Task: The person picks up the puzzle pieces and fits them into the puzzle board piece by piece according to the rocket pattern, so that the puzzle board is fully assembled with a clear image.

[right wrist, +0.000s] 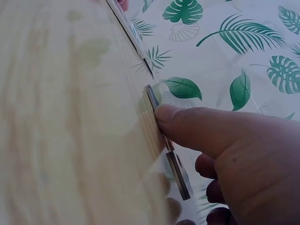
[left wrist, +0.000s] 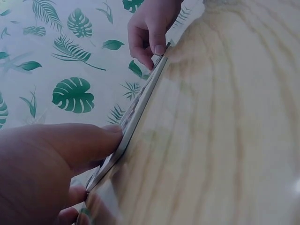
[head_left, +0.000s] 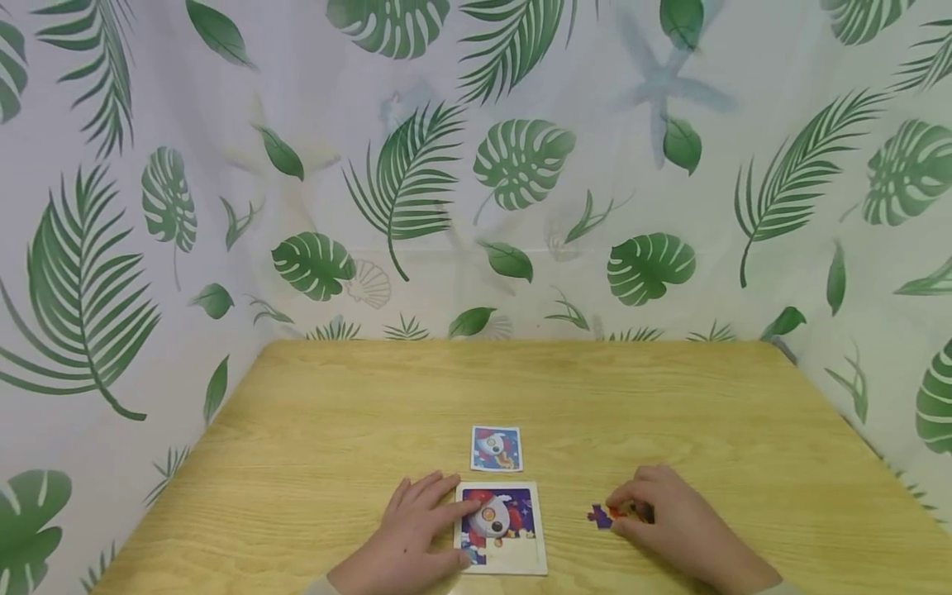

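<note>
A square jigsaw puzzle (head_left: pixel 518 516) in a white frame lies on the table, its picture a white robot-like figure on purple; pale backing shows at the lower right. My left hand (head_left: pixel 416 529) rests at its left side, fingers spread, index finger and thumb over the frame. To the right, my right hand (head_left: pixel 673 521) pinches a puzzle piece between thumb and fingers, low over the table. A purple puzzle piece (head_left: pixel 601 517) shows beside the fingertips. In the right wrist view, my thumb presses a thin piece, with another puzzle piece (right wrist: pixel 179 176) close behind it.
A small picture card (head_left: pixel 496 449) with a similar figure lies just beyond the puzzle. The wooden table (head_left: pixel 335 397) stretches back to a white curtain (head_left: pixel 550 273) printed with green leaves, which also hangs at both sides.
</note>
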Available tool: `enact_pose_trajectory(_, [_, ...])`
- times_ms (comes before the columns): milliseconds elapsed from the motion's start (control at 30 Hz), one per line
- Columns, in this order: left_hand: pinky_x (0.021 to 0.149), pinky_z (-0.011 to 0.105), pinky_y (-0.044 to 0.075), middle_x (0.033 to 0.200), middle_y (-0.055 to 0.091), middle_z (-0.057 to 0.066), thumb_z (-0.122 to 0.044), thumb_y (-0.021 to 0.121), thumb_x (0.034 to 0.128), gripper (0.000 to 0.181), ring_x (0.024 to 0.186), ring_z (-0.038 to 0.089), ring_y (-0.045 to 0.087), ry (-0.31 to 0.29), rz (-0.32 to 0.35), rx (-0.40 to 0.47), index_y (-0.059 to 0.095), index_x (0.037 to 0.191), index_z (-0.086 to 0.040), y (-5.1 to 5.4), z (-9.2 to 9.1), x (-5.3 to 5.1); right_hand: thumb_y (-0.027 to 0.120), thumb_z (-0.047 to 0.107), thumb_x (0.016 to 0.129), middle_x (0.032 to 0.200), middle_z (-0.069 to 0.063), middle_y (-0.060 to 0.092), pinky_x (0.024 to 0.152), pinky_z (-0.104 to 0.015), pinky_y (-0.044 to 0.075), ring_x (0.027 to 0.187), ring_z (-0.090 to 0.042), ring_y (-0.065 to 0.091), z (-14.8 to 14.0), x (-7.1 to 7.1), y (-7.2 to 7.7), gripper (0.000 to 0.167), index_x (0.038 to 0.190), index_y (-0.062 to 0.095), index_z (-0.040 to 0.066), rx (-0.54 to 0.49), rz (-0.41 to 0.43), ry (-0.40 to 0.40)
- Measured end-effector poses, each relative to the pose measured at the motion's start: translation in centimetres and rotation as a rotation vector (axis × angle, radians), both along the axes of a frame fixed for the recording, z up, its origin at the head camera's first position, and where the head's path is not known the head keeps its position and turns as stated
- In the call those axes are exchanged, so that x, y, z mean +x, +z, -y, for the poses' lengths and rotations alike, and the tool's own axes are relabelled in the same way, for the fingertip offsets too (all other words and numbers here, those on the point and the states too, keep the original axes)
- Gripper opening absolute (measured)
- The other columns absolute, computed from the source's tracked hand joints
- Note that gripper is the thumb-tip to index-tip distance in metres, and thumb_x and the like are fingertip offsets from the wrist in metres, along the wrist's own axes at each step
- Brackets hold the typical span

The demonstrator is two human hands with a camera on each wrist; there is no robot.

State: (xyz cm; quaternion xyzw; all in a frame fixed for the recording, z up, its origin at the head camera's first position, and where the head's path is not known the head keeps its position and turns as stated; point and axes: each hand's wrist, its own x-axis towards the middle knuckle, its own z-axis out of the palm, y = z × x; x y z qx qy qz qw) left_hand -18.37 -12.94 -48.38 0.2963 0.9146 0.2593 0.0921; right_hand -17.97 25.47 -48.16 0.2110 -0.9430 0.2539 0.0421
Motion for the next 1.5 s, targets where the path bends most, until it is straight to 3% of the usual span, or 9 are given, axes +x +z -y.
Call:
enact_pose_trajectory(133, [0.116,0.068,0.002,0.163,0.031,0.006,-0.049,0.064,0.0937,0.061,0.151,0.036,0.017,-0.004,-0.001,0.003,0.051,0.150,-0.031,0.0,0.1,0.0,0.079,0.040,0.087,0.076,0.016,0.046,0.061,-0.024,0.038,0.075,-0.005,0.041,0.2,0.0,0.1,0.015,0.099,0.074,0.031,0.012,0.063,-0.041])
enact_pose_trajectory(300, [0.118,0.063,0.000,0.164,0.028,0.002,-0.053,0.061,0.0944,0.061,0.152,0.031,0.015,0.000,-0.002,-0.011,0.049,0.151,-0.034,0.0,0.1,0.0,0.078,0.041,0.088,0.073,0.014,0.046,0.061,-0.025,0.036,0.072,-0.007,0.041,0.5,-0.1,0.3,0.018,0.099,0.073,0.028,0.015,0.078,-0.059])
enact_pose_trajectory(767, [0.118,0.063,0.000,0.164,0.029,0.002,-0.050,0.062,0.0940,0.060,0.152,0.031,0.016,0.004,-0.016,-0.009,0.051,0.150,-0.032,-0.5,0.4,0.5,0.080,0.039,0.087,0.074,0.015,0.046,0.062,-0.024,0.038,0.073,-0.005,0.042,2.1,0.2,-0.3,0.016,0.096,0.070,0.031,-0.009,0.002,-0.069])
enact_pose_trajectory(1100, [0.118,0.062,-0.001,0.164,0.029,0.003,-0.050,0.062,0.0936,0.060,0.153,0.030,0.014,0.012,0.002,-0.023,0.050,0.151,-0.034,-0.4,0.3,0.4,0.080,0.041,0.086,0.076,0.016,0.047,0.066,-0.025,0.039,0.076,-0.005,0.043,4.7,0.7,0.0,0.017,0.096,0.069,0.032,-0.041,-0.020,-0.034])
enact_pose_trajectory(1500, [0.118,0.062,0.000,0.164,0.029,0.003,-0.051,0.063,0.0938,0.061,0.152,0.031,0.016,0.012,-0.053,-0.028,0.050,0.151,-0.033,-0.5,0.3,0.7,0.078,0.042,0.088,0.076,0.015,0.048,0.067,-0.025,0.038,0.077,-0.005,0.044,7.8,1.1,0.4,0.014,0.095,0.069,0.034,-0.083,0.027,0.011])
